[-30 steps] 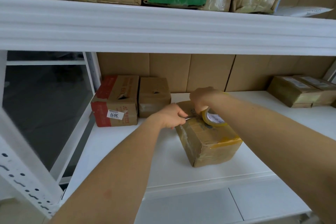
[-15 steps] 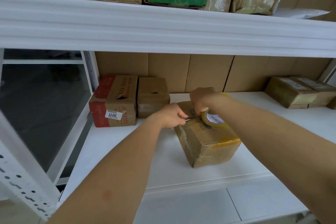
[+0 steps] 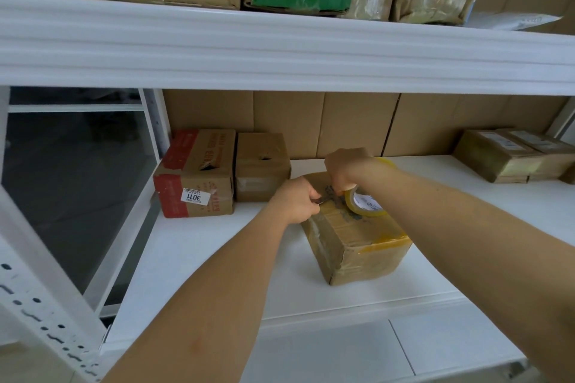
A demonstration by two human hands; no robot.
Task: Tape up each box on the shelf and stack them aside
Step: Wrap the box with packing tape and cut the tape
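Observation:
A brown cardboard box (image 3: 357, 242), wrapped in clear and yellow tape, stands on the white shelf (image 3: 193, 258) in the middle. A roll of yellowish clear tape (image 3: 365, 204) rests on the box's top. My right hand (image 3: 345, 169) grips the roll from behind. My left hand (image 3: 295, 200) sits at the box's upper left edge and pinches a small metal tool against the tape beside the roll. What the tool is cannot be made out.
A red-and-brown box (image 3: 196, 176) with a 3011 label and a plain brown box (image 3: 261, 166) stand at the back left. Two flat taped boxes (image 3: 513, 155) lie at the back right. The upper shelf beam (image 3: 280, 50) overhangs, loaded with several cartons.
Both hands stay at the top of the box with the tape roll; only slight shifts of the hands and the view.

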